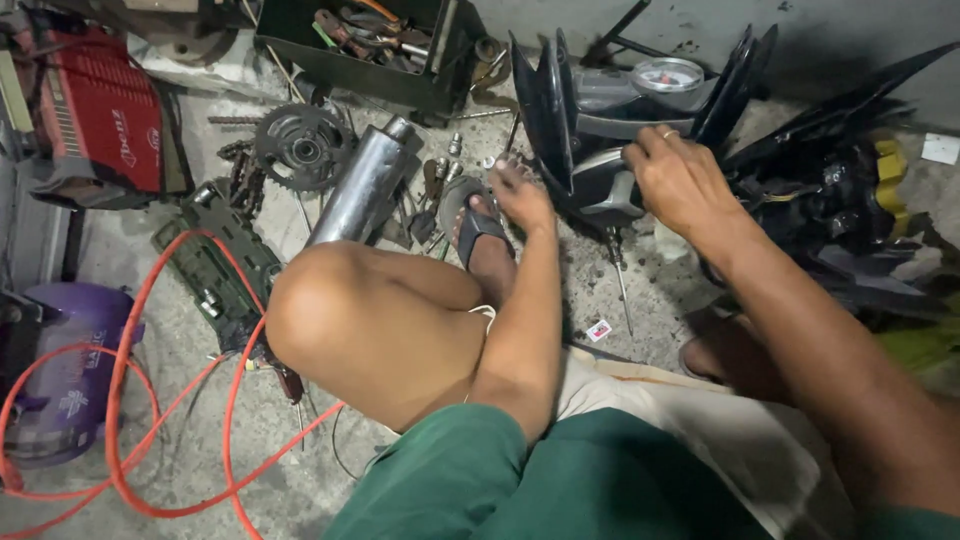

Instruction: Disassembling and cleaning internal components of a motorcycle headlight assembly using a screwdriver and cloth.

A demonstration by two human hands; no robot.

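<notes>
A person is crouching on a concrete floor (640, 320) among scattered motorcycle parts. The right hand (678, 180), fingers curled, is resting on a black plastic fairing panel (600, 190), though a firm grip cannot be told. The left hand (520, 190), loosely open and empty, is hovering just beside the same panel, near a chrome exhaust pipe (360, 190) and a sprocket (303, 147).

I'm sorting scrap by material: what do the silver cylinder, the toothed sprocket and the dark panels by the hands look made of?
Silver cylinder: probably steel, dull brushed sheen with smudges. Toothed sprocket: metal, dark grey and grimy, with cut teeth. Dark panels: likely moulded plastic, glossy black, thin curved edges. The right hand rests on one; the left hand hangs by the sandalled foot.
</notes>
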